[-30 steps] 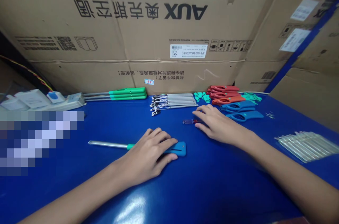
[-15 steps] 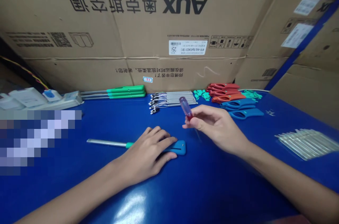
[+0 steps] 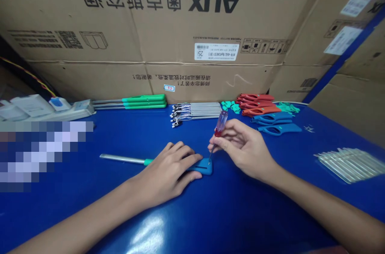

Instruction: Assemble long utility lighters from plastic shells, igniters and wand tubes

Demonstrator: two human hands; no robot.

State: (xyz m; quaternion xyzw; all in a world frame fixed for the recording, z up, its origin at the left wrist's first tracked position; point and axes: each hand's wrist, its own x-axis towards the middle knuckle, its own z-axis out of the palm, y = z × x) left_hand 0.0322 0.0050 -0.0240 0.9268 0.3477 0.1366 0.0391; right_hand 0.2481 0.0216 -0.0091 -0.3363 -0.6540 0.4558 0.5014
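Note:
My left hand (image 3: 171, 176) is closed over a long-necked lighter (image 3: 205, 169), pressing it to the table. Its blue handle end sticks out beyond my fingers on the right. A green collar and a slim metal tube reach out to the left, while my palm hides the middle. In my right hand (image 3: 248, 148) is a small screwdriver (image 3: 221, 121) with a clear purple and red handle, pinched between thumb and fingers. The shaft points down, and its tip meets the blue handle near the right end, where a small screw showed earlier.
Green-handled lighters (image 3: 146, 101) lie at the back left. Beside them are metal tubes with wires (image 3: 206, 109), small green caps (image 3: 231, 106), red handle shells (image 3: 255, 101) and blue ones (image 3: 279, 129). Bagged metal tubes (image 3: 350, 164) lie at right, a power strip (image 3: 82, 109) at left. Cardboard (image 3: 168, 37) walls the back.
The screwdriver has swung upright and come down from above the table onto the lighter's handle end. My left hand has kept its hold. The view has shifted slightly.

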